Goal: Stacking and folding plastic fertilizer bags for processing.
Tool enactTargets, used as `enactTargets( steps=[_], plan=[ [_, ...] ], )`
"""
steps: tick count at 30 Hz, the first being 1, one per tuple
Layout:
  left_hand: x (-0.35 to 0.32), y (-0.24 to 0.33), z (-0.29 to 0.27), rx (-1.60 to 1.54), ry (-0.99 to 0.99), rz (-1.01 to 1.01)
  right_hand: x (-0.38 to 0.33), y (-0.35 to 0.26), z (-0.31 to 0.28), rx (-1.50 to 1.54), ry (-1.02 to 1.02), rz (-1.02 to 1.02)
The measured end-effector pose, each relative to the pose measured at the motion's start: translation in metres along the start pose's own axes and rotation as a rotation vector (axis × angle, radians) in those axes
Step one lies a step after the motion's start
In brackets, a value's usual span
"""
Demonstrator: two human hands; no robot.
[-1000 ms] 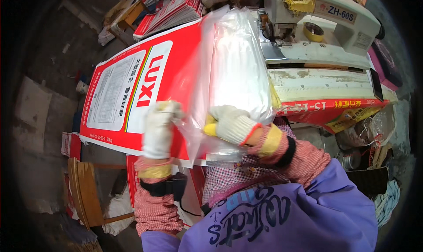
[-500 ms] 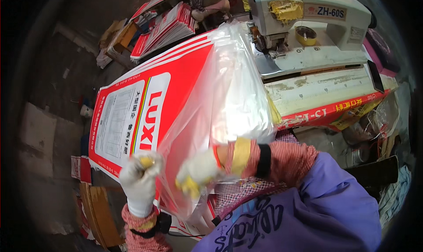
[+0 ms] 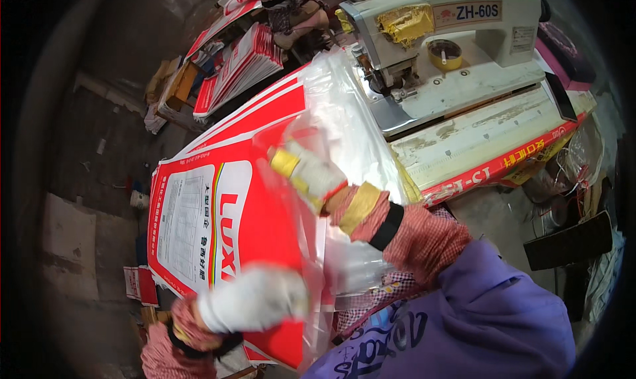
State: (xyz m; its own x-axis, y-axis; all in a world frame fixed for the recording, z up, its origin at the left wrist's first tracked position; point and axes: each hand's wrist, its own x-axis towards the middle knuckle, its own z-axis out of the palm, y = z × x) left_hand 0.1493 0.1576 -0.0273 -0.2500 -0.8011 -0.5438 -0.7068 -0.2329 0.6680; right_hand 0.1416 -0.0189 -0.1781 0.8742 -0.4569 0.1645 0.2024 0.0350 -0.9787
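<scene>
A red and white printed bag lies on top of a stack, with a clear plastic liner sticking out along its right side. My right hand, in a white glove with yellow tape on the fingers, is closed at the upper part of the bag's open side, with clear film bunched around it. Lower down, my left hand, also in a white glove, is over the bag's lower right part. Motion smears its fingers, so their grip cannot be made out.
A pale sewing machine stands at the upper right, with a round yellow tin on its base and a dark phone at its right end. Folded red and white bags are piled at the back left. A black pedal-like plate sits at the right.
My right hand has moved up along the bag's open side. My left hand has swung down and right, across the bag's lower part. The top bag has shifted slightly right and down.
</scene>
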Motion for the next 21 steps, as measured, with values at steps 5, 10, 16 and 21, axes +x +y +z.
enactTargets(
  steps=[5,10,16,21],
  plan=[
    [0.081,0.027,-0.099,1.249,0.905,-0.053,-0.013,-0.017,0.018,-0.114,0.143,-0.409],
    [0.130,0.005,-0.113,1.695,0.464,-0.132,-0.040,-0.056,0.008,-0.206,-0.223,0.085],
    [0.136,-0.011,-0.107,1.530,0.645,-0.312,-0.030,-0.017,0.017,-0.507,-0.309,-0.012],
    [0.156,-0.029,-0.135,1.804,0.958,-0.221,-0.009,0.019,0.035,-0.957,-0.451,-0.279]
  ],
)
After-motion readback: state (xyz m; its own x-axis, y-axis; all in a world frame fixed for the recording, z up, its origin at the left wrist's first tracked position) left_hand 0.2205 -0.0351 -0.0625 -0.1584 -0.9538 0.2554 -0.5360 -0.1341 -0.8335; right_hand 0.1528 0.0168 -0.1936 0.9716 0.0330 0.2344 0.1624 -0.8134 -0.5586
